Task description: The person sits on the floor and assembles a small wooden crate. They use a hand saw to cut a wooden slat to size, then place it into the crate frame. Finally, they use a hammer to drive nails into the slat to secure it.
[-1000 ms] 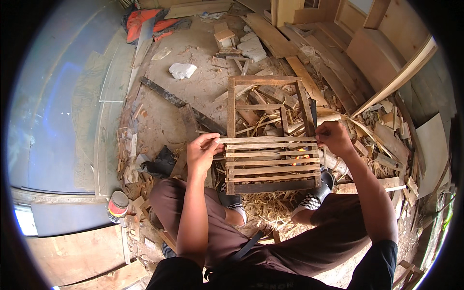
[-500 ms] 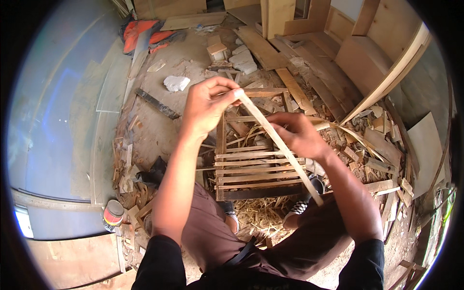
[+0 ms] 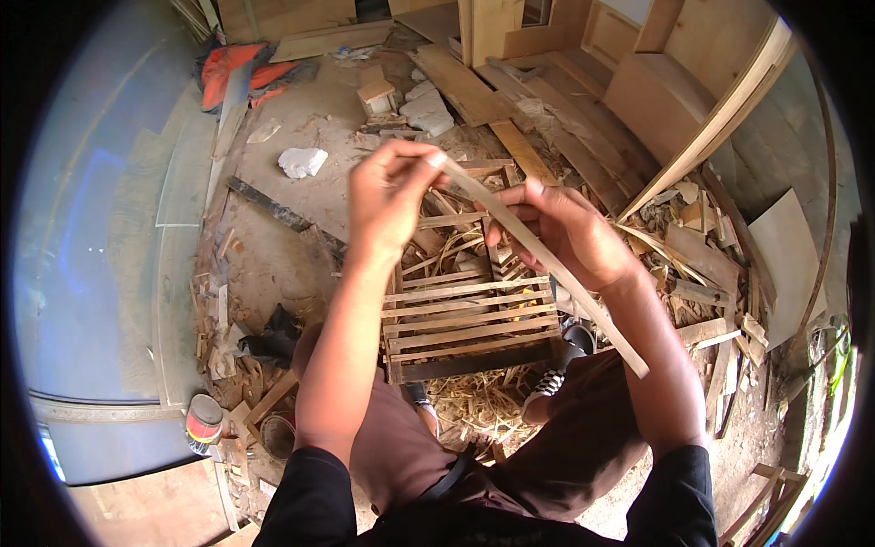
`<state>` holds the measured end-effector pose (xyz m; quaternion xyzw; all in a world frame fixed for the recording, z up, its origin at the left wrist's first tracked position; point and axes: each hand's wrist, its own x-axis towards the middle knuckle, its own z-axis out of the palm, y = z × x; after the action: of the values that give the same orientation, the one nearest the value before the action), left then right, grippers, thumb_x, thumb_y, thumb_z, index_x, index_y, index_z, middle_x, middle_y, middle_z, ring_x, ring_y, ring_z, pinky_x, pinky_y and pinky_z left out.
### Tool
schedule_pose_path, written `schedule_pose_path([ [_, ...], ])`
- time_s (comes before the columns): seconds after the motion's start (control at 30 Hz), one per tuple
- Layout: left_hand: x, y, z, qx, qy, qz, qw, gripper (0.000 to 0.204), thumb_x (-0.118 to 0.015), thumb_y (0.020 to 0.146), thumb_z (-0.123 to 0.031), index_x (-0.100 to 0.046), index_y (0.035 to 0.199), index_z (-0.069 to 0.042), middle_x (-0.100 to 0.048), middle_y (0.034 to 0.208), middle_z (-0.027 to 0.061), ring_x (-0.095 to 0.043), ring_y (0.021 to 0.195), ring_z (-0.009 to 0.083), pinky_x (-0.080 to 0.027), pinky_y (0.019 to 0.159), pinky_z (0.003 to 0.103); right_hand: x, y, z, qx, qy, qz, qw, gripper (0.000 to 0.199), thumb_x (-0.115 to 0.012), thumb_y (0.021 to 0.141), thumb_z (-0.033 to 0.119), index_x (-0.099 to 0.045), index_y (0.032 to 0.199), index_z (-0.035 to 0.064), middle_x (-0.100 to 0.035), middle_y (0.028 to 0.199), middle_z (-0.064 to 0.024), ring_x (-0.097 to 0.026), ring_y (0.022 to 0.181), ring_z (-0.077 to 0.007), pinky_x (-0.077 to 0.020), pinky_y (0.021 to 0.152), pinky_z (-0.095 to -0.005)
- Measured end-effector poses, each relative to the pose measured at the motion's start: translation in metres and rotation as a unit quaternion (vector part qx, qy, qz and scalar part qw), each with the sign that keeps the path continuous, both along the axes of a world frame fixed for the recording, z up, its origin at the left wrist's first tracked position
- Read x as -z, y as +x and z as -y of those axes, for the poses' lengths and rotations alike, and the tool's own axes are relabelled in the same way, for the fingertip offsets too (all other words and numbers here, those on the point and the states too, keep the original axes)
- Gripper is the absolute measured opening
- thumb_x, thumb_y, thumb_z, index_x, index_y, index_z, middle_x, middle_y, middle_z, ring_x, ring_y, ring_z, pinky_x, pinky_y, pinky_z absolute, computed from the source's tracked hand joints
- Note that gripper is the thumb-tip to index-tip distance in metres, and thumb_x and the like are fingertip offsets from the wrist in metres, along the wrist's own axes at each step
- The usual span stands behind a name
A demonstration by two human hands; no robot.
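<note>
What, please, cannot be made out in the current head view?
All in the head view:
Upper end of the wooden strip: covered by the left hand.
Whether the right hand touches the strip's underside: hidden by the strip.
Far left corner of the slatted frame: behind the left hand.
Print on the tin: too small.
Outer end of the lower-left panel: cut off by the picture's rim.

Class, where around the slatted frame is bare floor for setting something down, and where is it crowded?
Bare floor lies between the white chunk and the dark plank, and beyond the chunk toward the wooden block. Crowded: right of the slatted frame with wood scraps, at its near edge with shavings.
</note>
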<state>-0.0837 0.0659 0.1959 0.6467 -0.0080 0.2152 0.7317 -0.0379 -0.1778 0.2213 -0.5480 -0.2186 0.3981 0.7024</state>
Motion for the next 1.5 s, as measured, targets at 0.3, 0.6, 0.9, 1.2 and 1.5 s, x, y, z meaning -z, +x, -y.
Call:
schedule_pose_path([
  [0.3, 0.039, -0.072, -0.082, -0.236, -0.046, -0.061, 0.969, 0.017, -0.073, 0.101, -0.006, -0.071, 0.115, 0.003, -0.074, 0.100, 0.0111, -0.073, 0.089, 0.0180, -0.063, 0.084, 0.035, 0.006, 0.048, 0.062, -0.090, -0.258, 0.127, 0.954, 0.035, -0.075, 0.101, 0.021, -0.071, 0.126, -0.0039, -0.079, 0.096, -0.0099, -0.073, 0.077, -0.0142, -0.0584, 0.067, -0.0298],
  [0.6, 0.109, -0.102, -0.057, -0.109, 0.115, -0.332, 0.930, 0.013, -0.079, 0.096, -0.007, -0.078, 0.107, 0.001, -0.072, 0.086, 0.0019, -0.059, 0.072, 0.0093, -0.049, 0.068, 0.026, 0.112, 0.094, 0.082, -0.083, -0.408, 0.060, 0.907, 0.015, -0.075, 0.096, 0.001, -0.076, 0.107, -0.0093, -0.076, 0.090, -0.0186, -0.077, 0.082, -0.0235, -0.0695, 0.073, -0.0359],
  [0.9, 0.111, -0.111, -0.063, -0.127, 0.185, -0.321, 0.920, 0.009, -0.078, 0.094, -0.002, -0.077, 0.102, 0.003, -0.074, 0.088, 0.0039, -0.063, 0.074, 0.0092, -0.050, 0.070, 0.027, 0.140, 0.090, 0.071, -0.090, -0.375, 0.042, 0.922, 0.014, -0.072, 0.096, -0.003, -0.073, 0.107, -0.0117, -0.075, 0.094, -0.0208, -0.079, 0.082, -0.0275, -0.0701, 0.077, -0.0357],
  [1.2, 0.101, -0.121, -0.074, -0.073, 0.107, -0.370, 0.920, 0.016, -0.076, 0.097, -0.002, -0.075, 0.110, 0.008, -0.075, 0.098, 0.0111, -0.073, 0.086, 0.0165, -0.063, 0.080, 0.030, 0.141, 0.089, 0.064, -0.082, -0.366, 0.014, 0.927, 0.013, -0.069, 0.096, -0.007, -0.070, 0.108, -0.0122, -0.075, 0.096, -0.0223, -0.079, 0.086, -0.0282, -0.0704, 0.078, -0.0361],
  [1.5, 0.097, -0.122, -0.072, -0.087, 0.062, -0.373, 0.922, 0.020, -0.073, 0.099, 0.000, -0.074, 0.118, 0.007, -0.077, 0.107, 0.0141, -0.075, 0.093, 0.0186, -0.065, 0.086, 0.032, 0.139, 0.088, 0.065, -0.085, -0.363, 0.024, 0.928, 0.009, -0.068, 0.094, -0.008, -0.068, 0.102, -0.0113, -0.074, 0.096, -0.0226, -0.080, 0.088, -0.0319, -0.0706, 0.081, -0.0373],
])
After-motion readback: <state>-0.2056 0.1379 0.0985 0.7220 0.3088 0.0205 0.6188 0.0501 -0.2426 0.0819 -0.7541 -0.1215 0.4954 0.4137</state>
